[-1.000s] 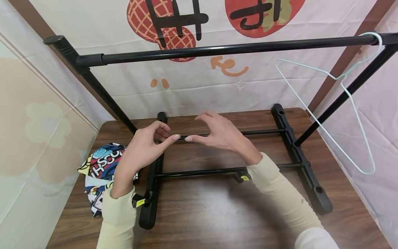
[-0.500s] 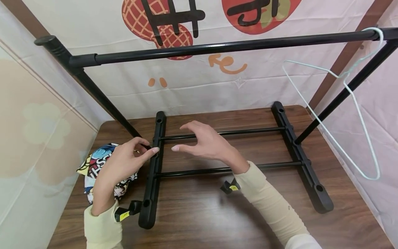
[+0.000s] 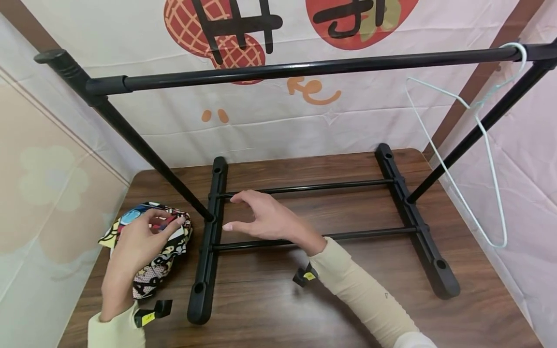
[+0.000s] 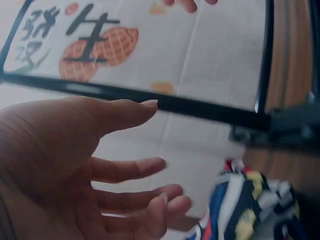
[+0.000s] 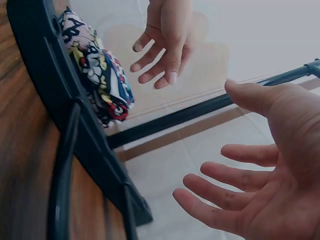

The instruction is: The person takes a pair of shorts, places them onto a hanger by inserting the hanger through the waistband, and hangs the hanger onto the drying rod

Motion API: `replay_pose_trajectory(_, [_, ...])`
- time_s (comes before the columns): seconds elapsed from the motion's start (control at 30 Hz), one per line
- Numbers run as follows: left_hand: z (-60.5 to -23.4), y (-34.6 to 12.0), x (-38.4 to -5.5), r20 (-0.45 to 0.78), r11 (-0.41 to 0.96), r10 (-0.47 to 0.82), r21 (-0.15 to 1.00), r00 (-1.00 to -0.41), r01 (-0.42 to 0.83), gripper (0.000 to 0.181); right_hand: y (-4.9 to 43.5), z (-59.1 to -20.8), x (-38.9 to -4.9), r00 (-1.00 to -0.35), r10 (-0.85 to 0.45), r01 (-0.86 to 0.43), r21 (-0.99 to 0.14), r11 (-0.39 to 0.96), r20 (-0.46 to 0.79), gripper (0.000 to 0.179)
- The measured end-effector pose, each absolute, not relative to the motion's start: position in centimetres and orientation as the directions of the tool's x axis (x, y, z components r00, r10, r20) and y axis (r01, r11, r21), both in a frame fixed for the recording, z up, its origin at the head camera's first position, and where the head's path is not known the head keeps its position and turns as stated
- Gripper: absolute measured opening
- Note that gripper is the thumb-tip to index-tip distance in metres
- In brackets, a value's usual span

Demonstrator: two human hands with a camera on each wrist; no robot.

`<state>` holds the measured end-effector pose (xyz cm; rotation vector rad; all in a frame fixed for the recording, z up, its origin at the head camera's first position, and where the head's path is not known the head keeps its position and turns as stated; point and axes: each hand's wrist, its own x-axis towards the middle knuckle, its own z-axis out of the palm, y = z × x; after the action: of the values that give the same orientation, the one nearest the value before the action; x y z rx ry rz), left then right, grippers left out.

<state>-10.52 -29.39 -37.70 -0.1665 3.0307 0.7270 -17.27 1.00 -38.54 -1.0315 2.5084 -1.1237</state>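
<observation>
My left hand point(image 3: 138, 244) hovers over a bunched multicoloured printed cloth point(image 3: 153, 276), at the left of the table. In the right wrist view, a gap shows between that hand's loosely bent fingers and the cloth point(image 5: 102, 75). The left wrist view shows the left palm point(image 4: 50, 155) with nothing in it. My right hand point(image 3: 270, 218) is held above the low bars of a black clothes rack point(image 3: 304, 70), near its left foot. Its fingers point(image 5: 230, 197) are spread and hold nothing. A pale wire hanger point(image 3: 491, 154) hangs at the right end of the top bar.
The rack's left foot point(image 3: 203, 275) stands between the cloth and my right hand. Its right foot point(image 3: 419, 229) is farther over on the brown wooden table point(image 3: 270, 309). A slanting post point(image 3: 143, 147) rises behind the cloth. Printed fabric walls point(image 3: 261, 130) enclose the table.
My left hand has moved left and down, from beside the right hand to above the cloth. The right hand has drifted left and down. The hanger still hangs on the bar.
</observation>
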Motion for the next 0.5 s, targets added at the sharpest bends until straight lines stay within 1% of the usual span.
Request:
replay_pose_trajectory(0.13, [-39.0, -30.9, -10.3, 0.029, 0.877, -0.116, 0.472, -0.993, -0.089, 0.069, 0.1, -39.2, -17.1, -0.727, -0.681, -0.497, -0.753, 0.432, 0.089, 0.063])
replay_pose_trajectory(0.23, [-39.7, -32.0, -10.3, 0.055, 0.87, -0.126, 0.486, -0.991, -0.084, 0.073, -0.8, -39.7, -16.9, -0.716, -0.691, -0.497, -0.764, 0.411, 0.094, 0.062])
replay_pose_trajectory(0.33, [-40.4, -33.0, -10.2, 0.062, 0.864, -0.157, 0.492, -0.986, -0.106, 0.076, -1.8, -40.2, -16.7, -0.714, -0.696, -0.489, -0.77, 0.411, 0.082, 0.062])
replay_pose_trajectory(0.5, [-41.5, -34.0, -10.0, 0.089, 0.841, -0.255, 0.511, -0.963, -0.176, 0.078, -3.8, -41.0, -16.5, -0.704, -0.706, -0.481, -0.785, 0.391, 0.08, 0.062])
